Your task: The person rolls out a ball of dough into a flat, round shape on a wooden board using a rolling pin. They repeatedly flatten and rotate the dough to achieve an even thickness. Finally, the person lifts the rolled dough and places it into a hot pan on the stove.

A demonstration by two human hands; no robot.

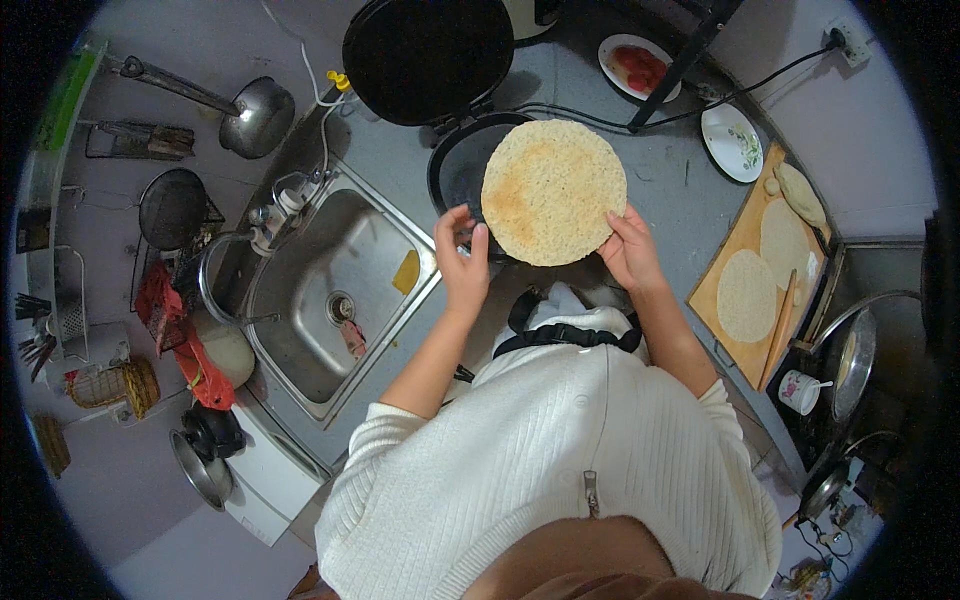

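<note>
A round, browned flatbread [555,193] is held up in front of me, partly over an electric griddle pan [466,165]. My right hand [631,251] pinches its lower right edge between thumb and fingers. Just off the bread's left edge, my left hand [463,262] has its thumb and fingers apart, with nothing seen between them. The griddle's black lid [429,56] stands raised behind the pan. Much of the pan's cooking surface is hidden by the bread.
A steel sink [300,300] with a curved faucet [210,277] lies left. On the right, a wooden board [709,296] bears flat dough rounds [747,296] and a rolling pin [780,330]. Behind are an oval plate [731,142], a dish of red food [637,67] and a black power cord [705,111].
</note>
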